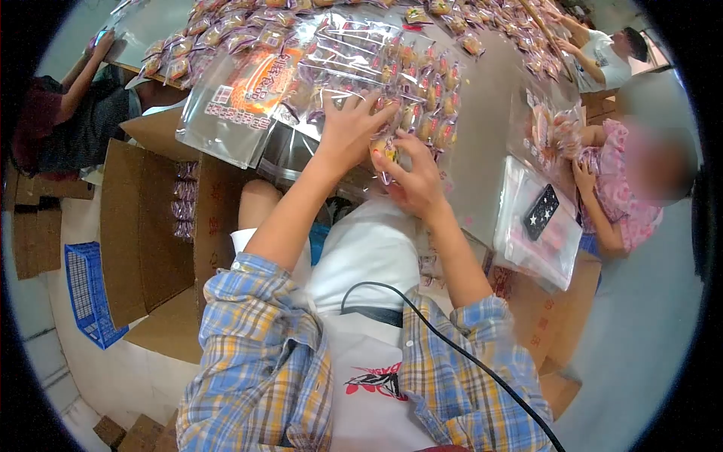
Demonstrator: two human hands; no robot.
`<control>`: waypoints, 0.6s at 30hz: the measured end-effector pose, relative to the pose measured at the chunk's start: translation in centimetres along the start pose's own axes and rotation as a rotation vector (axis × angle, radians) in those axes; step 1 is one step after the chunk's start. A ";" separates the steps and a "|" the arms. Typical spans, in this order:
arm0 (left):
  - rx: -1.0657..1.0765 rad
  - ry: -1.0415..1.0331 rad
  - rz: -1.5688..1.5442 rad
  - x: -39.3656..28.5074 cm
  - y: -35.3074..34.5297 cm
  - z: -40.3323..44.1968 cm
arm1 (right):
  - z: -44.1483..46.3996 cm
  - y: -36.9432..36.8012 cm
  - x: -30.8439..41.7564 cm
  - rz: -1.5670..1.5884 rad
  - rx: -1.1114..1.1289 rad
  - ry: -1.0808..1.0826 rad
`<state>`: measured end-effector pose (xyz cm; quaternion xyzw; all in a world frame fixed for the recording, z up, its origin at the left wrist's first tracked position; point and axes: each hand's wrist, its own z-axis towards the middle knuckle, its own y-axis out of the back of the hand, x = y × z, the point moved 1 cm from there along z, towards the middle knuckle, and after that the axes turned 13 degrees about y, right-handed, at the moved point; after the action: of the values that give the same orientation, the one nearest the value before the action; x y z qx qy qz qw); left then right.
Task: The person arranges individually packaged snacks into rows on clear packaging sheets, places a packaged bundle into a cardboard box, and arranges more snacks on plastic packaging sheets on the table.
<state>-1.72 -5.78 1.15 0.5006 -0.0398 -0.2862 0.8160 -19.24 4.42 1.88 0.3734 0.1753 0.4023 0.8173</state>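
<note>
My left hand lies with fingers spread over the lower rows of small wrapped cakes, which are lined up on a clear plastic bag near the table's edge. Close beside it, my right hand grips one wrapped cake between thumb and fingers, at the near end of a row. To the left of my hands is a stack of printed clear bags with orange and white lettering. What lies under my left palm is hidden.
Many loose wrapped cakes are heaped along the table's far side. An open carton with packs inside stands at my left, near a blue crate. At right lie clear bags and a dark starred phone. Other people sit around the table.
</note>
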 end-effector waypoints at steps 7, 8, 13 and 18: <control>0.028 0.051 -0.068 -0.1 -0.3 -0.2 | -0.5 -0.3 -1.8 -0.154 0.080 -0.095; 0.019 0.063 -0.066 -0.1 -0.4 -0.2 | -0.4 -0.6 -2.1 -0.133 0.027 -0.093; 0.047 0.112 -0.162 -0.3 0.4 -0.3 | 0.3 0.0 -2.8 -0.108 -0.015 -0.033; -0.016 0.130 -0.133 -0.9 -0.1 0.0 | 2.1 2.0 -2.8 -0.064 0.039 0.026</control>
<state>-2.54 -5.36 1.27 0.5131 0.0489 -0.3072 0.8000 -20.80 2.03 4.72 0.3781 0.2058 0.3771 0.8201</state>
